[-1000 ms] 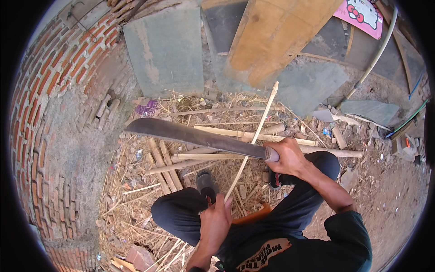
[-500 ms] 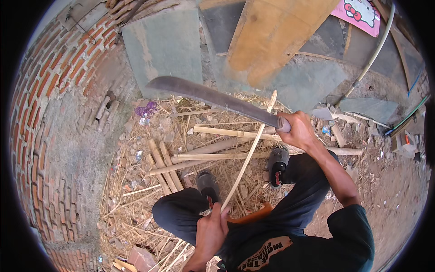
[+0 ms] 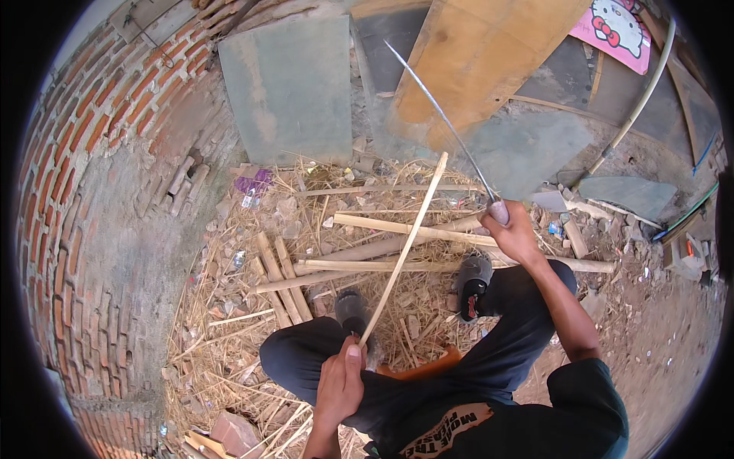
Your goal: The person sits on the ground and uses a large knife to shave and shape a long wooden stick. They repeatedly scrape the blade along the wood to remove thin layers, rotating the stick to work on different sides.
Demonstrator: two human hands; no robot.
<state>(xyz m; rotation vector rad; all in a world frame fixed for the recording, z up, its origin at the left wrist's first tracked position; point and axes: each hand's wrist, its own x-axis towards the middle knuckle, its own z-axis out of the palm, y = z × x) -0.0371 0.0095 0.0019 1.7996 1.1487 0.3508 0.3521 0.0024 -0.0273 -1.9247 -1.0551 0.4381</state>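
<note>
My right hand [image 3: 514, 229] is closed round the handle of a machete [image 3: 451, 128]. Its blade is turned edge-on, so it shows as a thin bright line slanting up and to the left. My left hand [image 3: 340, 382], near my left knee, grips the lower end of a thin pale bamboo strip [image 3: 405, 252]. The strip slants up and right from that hand, and its far end is free in the air. Blade and strip are apart, the machete lying to the right of the strip's tip.
Bamboo lengths [image 3: 352, 266] lie across straw and rubble before my feet, with short split pieces [image 3: 281, 279] to the left. A brick wall [image 3: 115, 229] rises at left. Grey and brown boards [image 3: 287, 99] lean at the back, near a pale pipe [image 3: 634, 107].
The machete has come off the strip and swung from pointing left to pointing up and left, its blade turning edge-on. The strip's tip has shifted slightly left.
</note>
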